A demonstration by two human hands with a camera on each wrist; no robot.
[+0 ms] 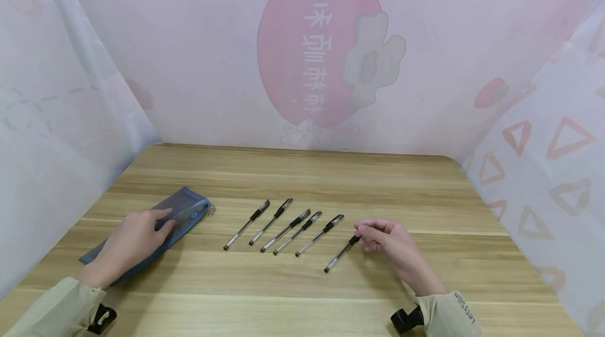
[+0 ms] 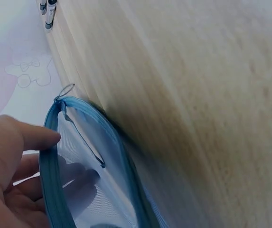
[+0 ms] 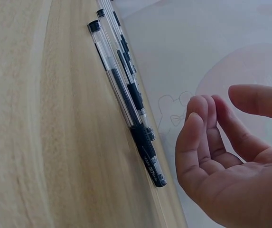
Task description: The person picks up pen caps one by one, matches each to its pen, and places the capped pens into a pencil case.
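Observation:
In the head view my left hand point(image 1: 134, 240) is at a blue see-through zip pouch point(image 1: 181, 201) on the left side of the table. The left wrist view has the thumb on one side of the pouch's zipped edge point(image 2: 55, 192) and fingers behind it, with the mouth gaping. My right hand point(image 1: 397, 248) hovers beside the rightmost pen point(image 1: 341, 256), a clear-barrelled gel pen with a black grip and cap. Up close, that pen point(image 3: 121, 90) lies apart from the loosely curled fingers, which hold nothing.
Several similar pens point(image 1: 285, 230) lie slanted in a row on the wooden table point(image 1: 293, 305), between the pouch and the rightmost pen. A pale printed cloth point(image 1: 212, 64) hangs behind the table and along both sides.

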